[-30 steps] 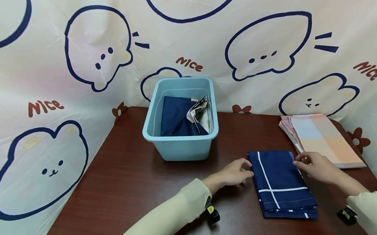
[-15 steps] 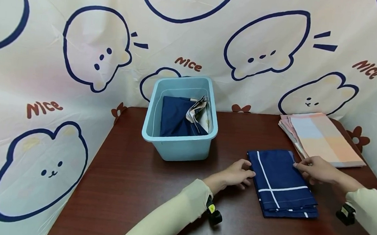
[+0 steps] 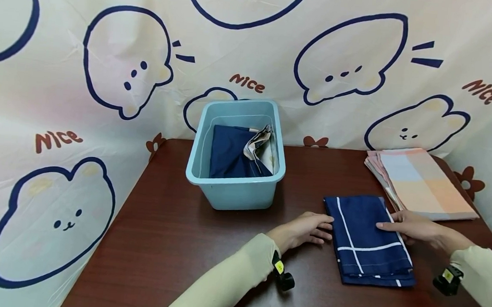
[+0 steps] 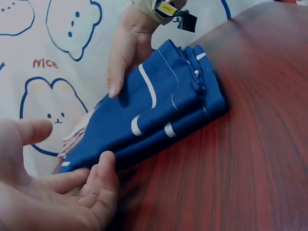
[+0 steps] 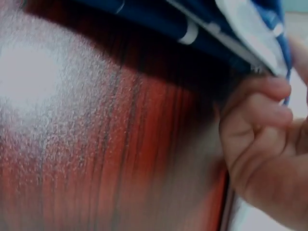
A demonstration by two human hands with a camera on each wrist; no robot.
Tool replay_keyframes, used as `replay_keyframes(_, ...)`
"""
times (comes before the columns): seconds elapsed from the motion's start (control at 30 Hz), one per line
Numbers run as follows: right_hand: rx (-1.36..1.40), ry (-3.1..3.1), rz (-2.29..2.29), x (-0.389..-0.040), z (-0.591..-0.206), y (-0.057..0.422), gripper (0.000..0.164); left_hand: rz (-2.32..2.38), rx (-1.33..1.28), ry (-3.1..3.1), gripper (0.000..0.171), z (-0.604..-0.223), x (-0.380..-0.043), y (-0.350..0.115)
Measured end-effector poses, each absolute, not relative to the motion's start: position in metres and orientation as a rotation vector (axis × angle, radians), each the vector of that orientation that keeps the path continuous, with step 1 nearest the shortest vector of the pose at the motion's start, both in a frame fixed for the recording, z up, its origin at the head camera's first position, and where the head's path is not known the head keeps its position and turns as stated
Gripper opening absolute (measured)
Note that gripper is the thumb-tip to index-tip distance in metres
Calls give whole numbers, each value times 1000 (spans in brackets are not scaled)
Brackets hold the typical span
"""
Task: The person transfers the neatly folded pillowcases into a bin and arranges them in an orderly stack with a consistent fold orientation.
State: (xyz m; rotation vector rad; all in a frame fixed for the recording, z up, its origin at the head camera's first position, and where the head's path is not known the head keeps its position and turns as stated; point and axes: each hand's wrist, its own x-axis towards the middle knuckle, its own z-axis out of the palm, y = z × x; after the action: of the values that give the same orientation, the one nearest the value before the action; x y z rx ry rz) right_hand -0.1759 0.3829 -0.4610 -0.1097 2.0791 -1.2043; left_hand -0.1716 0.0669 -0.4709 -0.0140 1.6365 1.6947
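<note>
A folded navy cloth with white lines [image 3: 367, 230] lies on the dark wooden table. My right hand [image 3: 420, 229] pinches its right edge, thumb on top and fingers curled underneath. In the right wrist view, the curled fingers [image 5: 269, 108] are at the cloth's layered edge. My left hand [image 3: 302, 230] is at the cloth's opposite long side, fingers loosely extended. The left wrist view shows that hand's fingertips [image 4: 107, 161] right at the folded edge, the thumb held apart. Several layers of the navy cloth [image 4: 144, 101] show at its near end.
A light blue plastic basin [image 3: 236, 191] stands back and left of the cloth, with navy and pale fabric [image 3: 233, 152] inside. A folded pastel checked cloth [image 3: 426, 179] lies at the table's back right. A printed curtain [image 3: 254, 53] hangs behind the table.
My right hand has moved from the cloth's upper right corner down its right edge, thumb now over the top. A white line now shows along that edge. The left fingers have straightened slightly.
</note>
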Motion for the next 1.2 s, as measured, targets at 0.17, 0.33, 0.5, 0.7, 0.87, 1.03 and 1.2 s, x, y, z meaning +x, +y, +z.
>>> replay_keyframes(0.17, -159, 2017, -1246, -176, -467, 384, 58, 1615, 125, 1701, 45, -471, -171, 65)
replay_keyframes(0.33, -186, 2049, -1222, -176, -466, 382, 78, 1545, 217, 1769, 56, -474, -174, 59)
replay_keyframes(0.5, -217, 2033, -1249, -178, -470, 384, 67, 1555, 213, 1774, 57, -478, -176, 57)
replay_keyframes(0.7, -208, 1978, -1295, -180, -479, 390, 58, 1565, 201, 1805, 54, -481, -173, 60)
replay_keyframes(0.87, -175, 1979, -1302, -181, -482, 394, 70, 1523, 236, 1838, 62, -480, -174, 63)
replay_keyframes(1.03, -196, 1947, -1335, -183, -484, 394, 64, 1523, 215, 1826, 67, -480, -176, 62)
replay_keyframes(1.2, -269, 1907, -1371, -184, -487, 395, 30, 1528, 218, 1806, 70, -483, -179, 61)
